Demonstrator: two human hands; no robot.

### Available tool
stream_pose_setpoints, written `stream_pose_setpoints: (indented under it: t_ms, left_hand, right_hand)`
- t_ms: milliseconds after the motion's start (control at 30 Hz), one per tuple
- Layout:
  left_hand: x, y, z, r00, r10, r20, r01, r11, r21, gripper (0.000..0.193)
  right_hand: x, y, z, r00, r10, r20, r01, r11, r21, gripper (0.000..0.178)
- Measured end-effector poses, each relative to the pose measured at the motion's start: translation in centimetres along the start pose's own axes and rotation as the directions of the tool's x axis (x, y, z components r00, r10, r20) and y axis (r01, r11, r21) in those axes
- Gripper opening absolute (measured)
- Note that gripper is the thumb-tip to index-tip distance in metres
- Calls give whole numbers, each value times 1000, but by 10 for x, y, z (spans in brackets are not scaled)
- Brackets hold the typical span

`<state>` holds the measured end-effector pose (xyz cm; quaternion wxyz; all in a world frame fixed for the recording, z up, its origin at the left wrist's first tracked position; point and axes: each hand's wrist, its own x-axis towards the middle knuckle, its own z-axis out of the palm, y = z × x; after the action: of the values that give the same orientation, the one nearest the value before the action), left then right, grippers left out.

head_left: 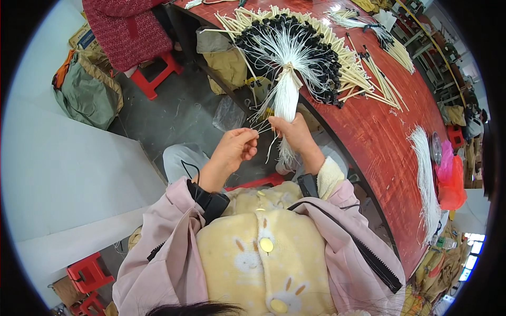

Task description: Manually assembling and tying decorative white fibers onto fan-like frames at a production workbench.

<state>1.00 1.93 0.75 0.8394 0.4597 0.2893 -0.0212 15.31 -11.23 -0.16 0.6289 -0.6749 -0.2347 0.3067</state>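
Note:
A thick bundle of white strings [286, 100] hangs over the near edge of the red table. My right hand [299, 138] is closed around its lower part, and the loose ends dangle below. To the left of it, my left hand [233, 151] pinches a few thin white strands [262, 128] that are pulled aside from the bundle. Up on the table the strings spread out like a fan to many black end pieces [329, 66], which sit on pale thin sticks [354, 68]. A tie gathers the strings at the neck of the fan.
The red table [369, 142] curves along my right. Loose sticks [385, 81] and another bundle of white strings [423, 179] lie on it, near a red plastic bag [451, 184]. A person in a red coat [126, 34] sits at the far left by a red stool [157, 79].

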Motion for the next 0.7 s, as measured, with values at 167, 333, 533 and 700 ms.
stream_pose_setpoints:
  t_ms: [167,333,533,700]
  left_hand:
    - [-2,-11,-7,986,-121,112,140,973,-185,14]
    - [-10,-3,1,988,-147,49,153,972,-178,19]
    - [-18,5,5,991,-132,0,131,983,-132,25]
    - [-15,2,4,996,-86,12,86,991,-106,19]
  right_hand:
    - [3,-3,-2,1000,9,24,-8,1000,-28,17]
    - [1,1,-2,1000,12,-24,-13,1000,-28,16]
    - [-1,-1,-2,1000,6,-1,-6,1000,-11,15]
    - [-2,-7,-2,1000,6,31,-6,1000,10,15]
